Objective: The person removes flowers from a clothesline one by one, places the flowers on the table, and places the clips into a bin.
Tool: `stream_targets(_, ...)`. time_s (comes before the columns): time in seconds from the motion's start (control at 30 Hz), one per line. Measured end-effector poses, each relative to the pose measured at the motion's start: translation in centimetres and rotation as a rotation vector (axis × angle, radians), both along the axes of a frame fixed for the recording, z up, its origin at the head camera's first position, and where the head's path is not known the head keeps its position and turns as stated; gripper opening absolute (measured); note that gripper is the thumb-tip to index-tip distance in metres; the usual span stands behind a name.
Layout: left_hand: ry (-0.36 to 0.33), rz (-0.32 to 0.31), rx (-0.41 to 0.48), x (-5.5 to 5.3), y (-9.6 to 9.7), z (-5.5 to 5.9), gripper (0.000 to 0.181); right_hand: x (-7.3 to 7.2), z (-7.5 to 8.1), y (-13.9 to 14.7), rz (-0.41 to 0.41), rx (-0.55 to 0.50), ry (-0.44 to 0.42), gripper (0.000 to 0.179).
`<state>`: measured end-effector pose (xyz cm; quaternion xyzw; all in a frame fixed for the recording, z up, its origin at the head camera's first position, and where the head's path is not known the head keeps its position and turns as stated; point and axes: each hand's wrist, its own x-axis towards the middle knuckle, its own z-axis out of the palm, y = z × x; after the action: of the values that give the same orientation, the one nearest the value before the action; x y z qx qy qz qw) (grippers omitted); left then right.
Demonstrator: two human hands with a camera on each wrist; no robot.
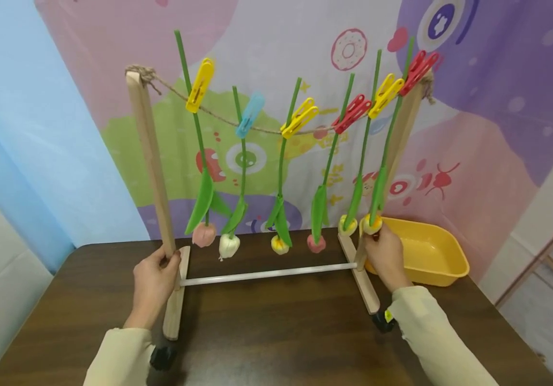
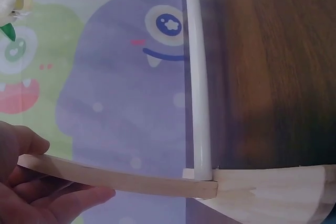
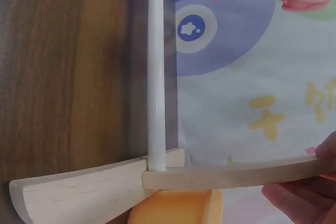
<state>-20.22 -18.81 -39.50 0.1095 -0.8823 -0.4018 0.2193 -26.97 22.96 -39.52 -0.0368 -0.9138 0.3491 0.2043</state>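
Observation:
In the head view my left hand (image 1: 153, 279) grips the lower part of the left wooden post (image 1: 153, 155). My right hand (image 1: 386, 256) holds the right wooden post (image 1: 404, 126) low down, beside a yellow-white tulip (image 1: 372, 222). Between the post tops sags a twine line (image 1: 221, 119). Several artificial tulips hang from it heads down, among them a pink one (image 1: 204, 235) and a white one (image 1: 229, 246). Clothespins hold their stems: yellow (image 1: 200, 86), blue (image 1: 250, 115) and red (image 1: 352, 113). A white rod (image 1: 267, 274) joins the wooden feet (image 1: 174, 313).
A yellow plastic basin (image 1: 433, 252) stands at the right rear of the brown table (image 1: 276, 332), behind my right hand. Close behind the rack hangs a cartoon-printed backdrop (image 1: 267, 32).

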Motion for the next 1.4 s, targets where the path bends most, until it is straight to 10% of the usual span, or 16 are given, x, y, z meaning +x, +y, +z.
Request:
stream_targets(0.87, -0.040, 0.012, 0.048, 1.3, 0.2, -0.9, 0.024, 1.2, -0.9, 0.7, 0.007, -0.102, -0.009, 0.036)
stream_targets(1.17, -0.055, -0.028, 0.092, 3.4, 0.3, -0.7, 0.039, 4.2, -0.7, 1.2, -0.089, -0.084, -0.030, 0.024)
stream_targets(1.4, -0.083, -0.036, 0.093, 5.5, 0.8, 0.0, 0.039, 7.3, 0.6, -0.3, 0.029, -0.027, -0.038, 0.019)
